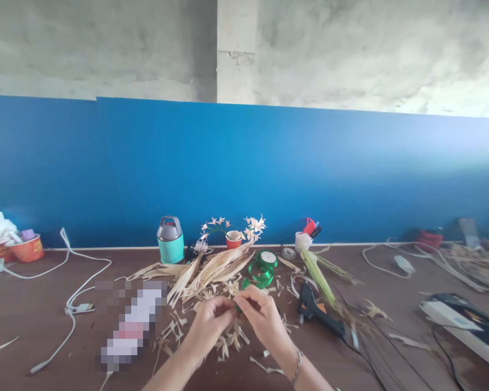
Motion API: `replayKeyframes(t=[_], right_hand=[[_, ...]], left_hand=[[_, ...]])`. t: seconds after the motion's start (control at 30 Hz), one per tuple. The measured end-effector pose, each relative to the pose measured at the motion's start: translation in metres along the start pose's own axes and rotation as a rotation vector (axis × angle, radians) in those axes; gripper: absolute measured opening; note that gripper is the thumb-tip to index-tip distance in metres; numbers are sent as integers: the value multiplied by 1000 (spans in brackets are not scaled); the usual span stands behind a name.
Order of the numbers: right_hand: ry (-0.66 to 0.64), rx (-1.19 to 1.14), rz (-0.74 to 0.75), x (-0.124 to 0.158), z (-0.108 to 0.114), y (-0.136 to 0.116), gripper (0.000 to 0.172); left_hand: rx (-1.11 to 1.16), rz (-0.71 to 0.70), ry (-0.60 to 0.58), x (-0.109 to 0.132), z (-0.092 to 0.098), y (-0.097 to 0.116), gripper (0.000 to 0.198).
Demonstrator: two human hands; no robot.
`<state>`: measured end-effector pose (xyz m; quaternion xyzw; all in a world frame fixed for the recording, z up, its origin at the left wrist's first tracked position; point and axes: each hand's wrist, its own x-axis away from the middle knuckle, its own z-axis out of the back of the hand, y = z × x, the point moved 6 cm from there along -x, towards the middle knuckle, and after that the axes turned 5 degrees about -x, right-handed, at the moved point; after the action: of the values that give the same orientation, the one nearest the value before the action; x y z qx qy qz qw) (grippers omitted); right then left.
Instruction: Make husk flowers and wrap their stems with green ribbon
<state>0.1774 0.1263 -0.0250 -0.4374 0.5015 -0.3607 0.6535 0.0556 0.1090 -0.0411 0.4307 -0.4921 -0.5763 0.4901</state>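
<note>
My left hand (212, 321) and my right hand (261, 314) meet above the middle of the table, fingers closed in pinches. A bit of green ribbon (238, 308) shows between the fingertips, at my right hand's pinch. What my left fingers grip is too small to make out. Just beyond my right hand, loose loops of ribbon (262, 276) trail from a green ribbon spool (268, 258). Cut pieces of dried husk (228, 343) lie scattered under and around both hands. Longer dried husk strips (215, 271) are heaped behind them.
Along the blue partition (269, 174) stand a teal lidded container (171, 247) and a paper cup (233, 241) near husk flowers (254, 228). A black glue gun (315, 309) and green stalks (320, 277) lie right. A pixelated object (134, 323) and white cables (71, 296) lie left.
</note>
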Motion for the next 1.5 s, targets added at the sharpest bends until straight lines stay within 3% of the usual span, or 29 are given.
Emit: replayKeyframes(t=[0.1, 0.27, 0.47, 0.83, 1.0, 1.2, 1.3, 1.4, 1.5], right_hand=[[-31, 44, 26, 0, 1, -4, 14], [-47, 194, 145, -2, 5, -6, 22], [-38, 177, 47, -5, 6, 4, 14], [-103, 171, 66, -5, 10, -8, 6], [-69, 185, 36, -5, 10, -3, 10], [-40, 245, 42, -3, 4, -6, 12], [-41, 231, 59, -3, 4, -8, 13], [-63, 181, 24, -3, 3, -3, 15], [-74, 167, -12, -3, 2, 1, 15]], left_hand=[[5, -3, 25, -2, 2, -2, 18], [32, 5, 69, -3, 5, 0, 18], [142, 10, 111, 1, 5, 6, 24], [274, 30, 49, 5, 3, 11, 35], [161, -15, 43, 2, 4, 6, 29], [-143, -149, 137, 2, 11, 7, 24], [-132, -70, 74, 1, 11, 7, 20], [-70, 23, -8, 0, 11, 8, 28], [-90, 68, -6, 0, 14, 8, 26]])
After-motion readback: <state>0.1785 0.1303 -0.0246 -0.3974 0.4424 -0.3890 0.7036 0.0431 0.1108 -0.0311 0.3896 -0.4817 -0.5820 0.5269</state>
